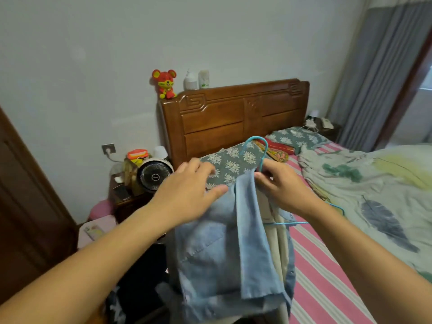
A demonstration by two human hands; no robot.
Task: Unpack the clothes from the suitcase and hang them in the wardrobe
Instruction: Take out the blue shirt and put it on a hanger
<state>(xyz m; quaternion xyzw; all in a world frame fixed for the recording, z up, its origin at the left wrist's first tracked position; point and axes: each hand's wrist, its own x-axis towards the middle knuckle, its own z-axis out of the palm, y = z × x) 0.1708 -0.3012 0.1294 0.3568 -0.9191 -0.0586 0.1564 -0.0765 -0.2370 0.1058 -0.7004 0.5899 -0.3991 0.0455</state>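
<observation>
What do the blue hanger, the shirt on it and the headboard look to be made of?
Hanger: thin wire, seemingly plastic-coated; smooth, slightly glossy blue.
Shirt: light denim or chambray; faded matte weave, visible stitching.
Headboard: varnished wood; reddish-brown grain, carved panels, sheen.

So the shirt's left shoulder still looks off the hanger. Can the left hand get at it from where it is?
Probably yes. The left hand already rests open on the denim shirt with nothing over that side, while the right hand holds the hanger by its neck.
</observation>
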